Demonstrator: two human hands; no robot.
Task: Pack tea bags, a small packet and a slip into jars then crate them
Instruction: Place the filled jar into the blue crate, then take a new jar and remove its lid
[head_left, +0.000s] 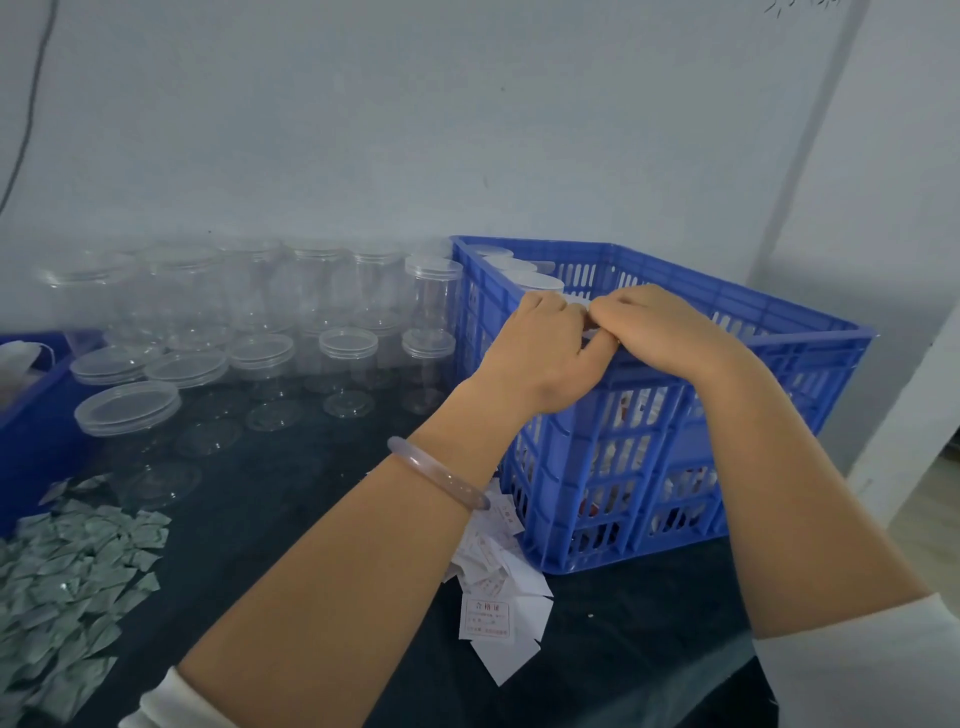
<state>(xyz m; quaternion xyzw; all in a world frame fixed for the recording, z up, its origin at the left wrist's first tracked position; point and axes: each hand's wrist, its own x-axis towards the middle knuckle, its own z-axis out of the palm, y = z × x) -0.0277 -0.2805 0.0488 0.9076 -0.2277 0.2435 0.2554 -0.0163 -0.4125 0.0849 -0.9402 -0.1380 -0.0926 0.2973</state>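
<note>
Reaching over the crate (805, 340) rim, my left hand (540, 353) and right hand (660, 327) curl together on what seems a jar (577, 302) lid; three more jars (535, 283) show inside the crate.

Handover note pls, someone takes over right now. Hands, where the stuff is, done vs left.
Hands: left hand and right hand both curl on a lidded jar just inside the near rim of the blue crate.
Crate: capped jars line its left wall, and filled contents show through the slots.
Supplies: empty jars stand left of the crate, silver packets are heaped near-left, and slips lie at the crate's front corner.
Done: several jars crated.
Left: seat this jar, then fill the empties.
</note>
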